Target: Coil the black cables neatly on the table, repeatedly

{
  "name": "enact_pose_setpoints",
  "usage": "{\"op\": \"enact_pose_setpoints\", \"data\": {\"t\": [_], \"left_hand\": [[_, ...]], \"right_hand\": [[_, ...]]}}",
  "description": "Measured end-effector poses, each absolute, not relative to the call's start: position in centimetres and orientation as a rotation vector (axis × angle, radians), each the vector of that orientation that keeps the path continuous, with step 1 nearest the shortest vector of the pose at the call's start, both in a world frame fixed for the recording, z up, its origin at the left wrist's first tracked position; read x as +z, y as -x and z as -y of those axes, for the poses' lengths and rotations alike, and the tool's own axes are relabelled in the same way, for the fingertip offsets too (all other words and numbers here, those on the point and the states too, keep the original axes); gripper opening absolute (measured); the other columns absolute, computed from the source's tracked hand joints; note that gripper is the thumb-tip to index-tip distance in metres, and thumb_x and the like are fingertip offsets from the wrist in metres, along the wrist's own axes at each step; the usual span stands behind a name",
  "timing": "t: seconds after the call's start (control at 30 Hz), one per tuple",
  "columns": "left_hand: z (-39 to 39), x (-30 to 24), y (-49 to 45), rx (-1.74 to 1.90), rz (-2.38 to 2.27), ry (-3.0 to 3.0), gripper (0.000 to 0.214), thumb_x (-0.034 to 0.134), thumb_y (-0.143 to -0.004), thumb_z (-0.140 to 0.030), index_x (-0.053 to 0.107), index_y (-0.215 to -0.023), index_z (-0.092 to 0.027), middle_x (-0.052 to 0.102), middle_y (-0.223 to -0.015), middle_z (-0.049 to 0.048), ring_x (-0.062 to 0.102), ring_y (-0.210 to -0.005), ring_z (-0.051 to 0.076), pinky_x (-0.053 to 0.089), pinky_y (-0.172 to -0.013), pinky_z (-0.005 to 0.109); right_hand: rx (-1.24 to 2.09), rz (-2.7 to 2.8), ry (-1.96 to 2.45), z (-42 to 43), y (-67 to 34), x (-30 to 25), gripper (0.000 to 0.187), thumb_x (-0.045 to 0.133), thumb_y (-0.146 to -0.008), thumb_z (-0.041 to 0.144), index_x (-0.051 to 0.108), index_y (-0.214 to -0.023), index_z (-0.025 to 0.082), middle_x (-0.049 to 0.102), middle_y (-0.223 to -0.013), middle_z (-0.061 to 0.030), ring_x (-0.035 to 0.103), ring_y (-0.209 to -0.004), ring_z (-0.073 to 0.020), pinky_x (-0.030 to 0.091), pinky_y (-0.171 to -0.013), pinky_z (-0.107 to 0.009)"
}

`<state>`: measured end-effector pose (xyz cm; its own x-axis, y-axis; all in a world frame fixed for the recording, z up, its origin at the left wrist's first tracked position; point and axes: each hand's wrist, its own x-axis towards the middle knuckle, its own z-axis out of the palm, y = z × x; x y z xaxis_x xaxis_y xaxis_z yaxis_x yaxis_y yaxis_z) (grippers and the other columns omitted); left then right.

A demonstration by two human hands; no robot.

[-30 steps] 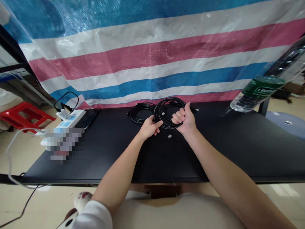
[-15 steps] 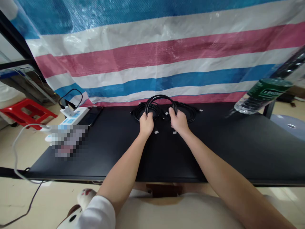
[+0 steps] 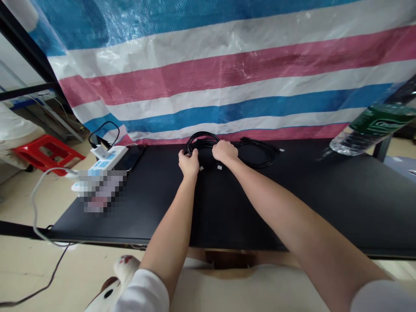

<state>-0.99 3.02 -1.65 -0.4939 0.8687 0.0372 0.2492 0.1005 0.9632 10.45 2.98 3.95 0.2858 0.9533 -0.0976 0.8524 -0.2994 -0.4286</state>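
A coiled black cable [image 3: 202,135] is held between my two hands near the back of the black table. My left hand [image 3: 189,163] closes round the coil's left side, thumb up. On its right side my right hand [image 3: 225,151] is curled in a fist, its back hiding the fingertips. The loop arches up off the tabletop, over or against another dark coil that I cannot clearly separate from it. Just right of my right hand lies another black cable coil [image 3: 264,155], flat on the table. Small white tabs [image 3: 219,167] show near my hands.
To the left are a white power strip [image 3: 112,158] with plugs, a dark phone [image 3: 131,159] and a blurred-out item. A clear bottle with a green label [image 3: 373,125] leans at the right. A striped plastic sheet [image 3: 208,82] hangs behind the black table [image 3: 156,203].
Both hands have moved left and the held loop has come down lower, over the left coil. My right hand has turned knuckles-up. The view has shifted slightly.
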Motion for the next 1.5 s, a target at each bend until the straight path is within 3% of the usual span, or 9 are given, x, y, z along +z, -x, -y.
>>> {"op": "enact_pose_setpoints", "data": {"t": [0.1, 0.23, 0.33, 0.43, 0.53, 0.7, 1.07, 1.3, 1.5], "left_hand": [[-2.3, -1.2, 0.9, 1.255, -1.907, -1.276, 0.05, 0.072, -0.068, -0.025, 0.059, -0.114, -0.014, 0.066, -0.11, 0.0154, 0.06, -0.114, 0.03, 0.045, -0.1, 0.04], [-1.4, -0.7, 0.1, 1.138, -1.945, -1.506, 0.059, 0.069, -0.068, -0.021, 0.054, -0.124, -0.013, 0.051, -0.135, 0.0203, 0.048, -0.13, 0.032, 0.038, -0.109, 0.043], [-0.7, -0.4, -0.5, 0.987, -2.056, -1.568, 0.069, 0.068, -0.072, -0.025, 0.046, -0.136, -0.014, 0.039, -0.148, 0.0223, 0.038, -0.137, 0.036, 0.033, -0.111, 0.051], [-0.1, -0.1, -0.8, 0.833, -2.081, -1.751, 0.069, 0.069, -0.073, -0.033, 0.047, -0.138, -0.018, 0.032, -0.154, 0.0203, 0.03, -0.142, 0.038, 0.027, -0.112, 0.056], [0.3, 0.0, -0.7, 0.67, -1.897, -2.055, 0.054, 0.067, -0.077, -0.034, 0.058, -0.13, -0.027, 0.041, -0.152, 0.012, 0.03, -0.143, 0.034, 0.024, -0.114, 0.054], [0.0, -0.1, -0.5, 0.518, -1.659, -2.271, 0.035, 0.055, -0.087, -0.021, 0.067, -0.119, -0.03, 0.068, -0.122, 0.0061, 0.056, -0.122, 0.023, 0.026, -0.114, 0.047], [-0.3, -0.8, -0.6, 0.755, -1.731, -2.216, 0.02, 0.064, -0.077, -0.024, 0.075, -0.092, -0.03, 0.074, -0.094, 0.0066, 0.063, -0.103, 0.028, 0.034, -0.102, 0.05], [0.1, -0.5, -0.4, 0.747, -1.712, -2.183, 0.024, 0.065, -0.074, -0.027, 0.073, -0.096, -0.027, 0.072, -0.1, 0.0087, 0.059, -0.11, 0.031, 0.032, -0.104, 0.052], [0.4, -0.6, -0.8, 0.816, -1.73, -2.142, 0.041, 0.068, -0.07, -0.028, 0.068, -0.111, -0.025, 0.065, -0.12, 0.0117, 0.051, -0.124, 0.033, 0.029, -0.108, 0.052]], "right_hand": [[0.467, 1.686, 2.321, -3.5, -10.3, 3.4, 0.034, 0.047, -0.088, 0.021, 0.066, -0.113, 0.008, 0.064, -0.12, -0.0233, 0.063, -0.112, -0.0289, 0.048, -0.088, -0.036], [0.336, 1.647, 2.334, -3.3, -10.6, 2.6, 0.044, 0.049, -0.086, 0.021, 0.054, -0.127, 0.004, 0.062, -0.121, -0.0259, 0.064, -0.108, -0.0294, 0.049, -0.086, -0.037], [0.148, 1.723, 2.253, -3.0, -11.1, 2.0, 0.051, 0.051, -0.083, 0.019, 0.049, -0.133, 0.007, 0.055, -0.13, -0.0255, 0.062, -0.109, -0.0305, 0.049, -0.084, -0.039], [-0.023, 1.921, 2.051, -3.1, -11.8, 1.0, 0.041, 0.046, -0.085, 0.02, 0.058, -0.124, 0.011, 0.055, -0.131, -0.0223, 0.054, -0.118, -0.0316, 0.046, -0.091, -0.043], [-0.013, 2.074, 1.919, -3.4, -12.7, -0.2, 0.039, 0.039, -0.091, 0.028, 0.062, -0.118, 0.014, 0.058, -0.13, -0.0189, 0.051, -0.12, -0.0309, 0.041, -0.099, -0.047], [0.099, 2.115, 1.782, -3.3, -14.7, -1.3, 0.044, 0.035, -0.092, 0.034, 0.06, -0.127, 0.021, 0.052, -0.142, -0.0127, 0.041, -0.13, -0.0311, 0.037, -0.102, -0.052], [-0.112, 1.31, 2.048, 0.7, -22.1, -2.3, 0.027, 0.049, -0.077, 0.023, 0.065, -0.098, 0.018, 0.058, -0.11, -0.0164, 0.04, -0.115, -0.0362, 0.035, -0.092, -0.055], [0.024, 1.014, 2.357, 0.7, -24.3, -2.0, 0.043, 0.063, -0.073, 0.032, 0.063, -0.11, 0.01, 0.057, -0.117, -0.0227, 0.048, -0.111, -0.0371, 0.04, -0.09, -0.053], [0.148, 1.015, 2.39, 0.4, -25.2, -1.7, 0.023, 0.061, -0.073, 0.023, 0.07, -0.092, 0.012, 0.066, -0.101, -0.0197, 0.061, -0.1, -0.0328, 0.046, -0.087, -0.048]]}}
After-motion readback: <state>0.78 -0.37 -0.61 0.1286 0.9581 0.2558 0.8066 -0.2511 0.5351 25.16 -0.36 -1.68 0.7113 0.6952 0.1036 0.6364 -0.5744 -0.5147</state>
